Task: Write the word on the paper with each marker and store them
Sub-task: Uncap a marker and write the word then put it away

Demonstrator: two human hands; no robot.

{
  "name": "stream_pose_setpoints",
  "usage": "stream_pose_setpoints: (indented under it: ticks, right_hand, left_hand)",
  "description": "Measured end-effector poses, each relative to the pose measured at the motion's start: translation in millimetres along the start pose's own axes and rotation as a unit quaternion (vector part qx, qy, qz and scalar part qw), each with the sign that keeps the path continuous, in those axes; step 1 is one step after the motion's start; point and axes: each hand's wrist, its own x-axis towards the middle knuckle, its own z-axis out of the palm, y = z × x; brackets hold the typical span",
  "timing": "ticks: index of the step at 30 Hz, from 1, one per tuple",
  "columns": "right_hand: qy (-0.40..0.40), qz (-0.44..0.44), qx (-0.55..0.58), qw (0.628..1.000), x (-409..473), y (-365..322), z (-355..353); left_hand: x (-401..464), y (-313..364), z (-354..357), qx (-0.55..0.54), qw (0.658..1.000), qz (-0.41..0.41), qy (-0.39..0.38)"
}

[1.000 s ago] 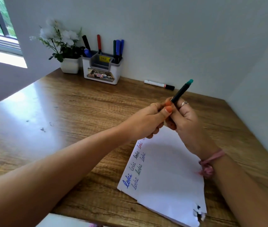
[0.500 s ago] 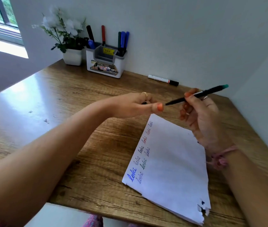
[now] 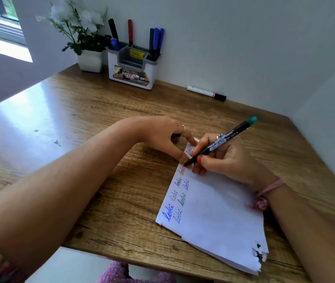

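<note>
A white sheet of paper (image 3: 213, 213) lies on the wooden table (image 3: 93, 123), with "loki" written several times in different colours along its left edge. My right hand (image 3: 232, 160) grips a black marker with a teal end (image 3: 223, 139), uncapped, its tip touching the paper's upper left edge. My left hand (image 3: 162, 137) presses its thumb and a fingertip on that same corner, just left of the tip. A dark cap (image 3: 176, 135) seems tucked under its curled fingers. A white organiser (image 3: 131, 75) at the back holds several markers.
A potted white flower (image 3: 90, 60) stands left of the organiser. A white marker with a black cap (image 3: 205, 92) lies by the back wall. Walls close off the back and right side. The table's front edge runs under the paper's torn lower corner (image 3: 259, 256).
My hands pulled apart, the left taking the cap off the marker. Both then dropped to the paper, and the marker tip now rests on its upper left edge.
</note>
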Motion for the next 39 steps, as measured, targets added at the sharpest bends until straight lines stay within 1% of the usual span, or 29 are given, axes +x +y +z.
stream_pose_setpoints:
  ticks: [5,16,22,27,39]
  right_hand:
    - [0.039,-0.01,-0.026,0.999,-0.3,4.9,4.6]
    - [0.015,-0.024,-0.057,0.998,-2.3,6.7,4.9]
    - [0.026,-0.029,-0.084,0.996,-0.4,5.9,5.8]
    - [0.023,-0.022,-0.064,0.997,-1.5,7.1,3.9]
    - [0.028,-0.033,-0.07,0.997,-0.9,7.6,4.5]
  left_hand:
    - [1.6,-1.7,0.1,-0.013,1.0,-0.01,-0.007]
    - [1.0,-3.0,-2.5,-0.038,0.999,-0.026,-0.013]
    - [1.3,-2.3,-2.3,-0.034,0.999,-0.032,-0.009]
    - [1.5,-2.1,-2.1,-0.033,0.999,-0.033,-0.02]
    - [2.4,-2.8,-2.3,-0.035,0.999,-0.035,-0.013]
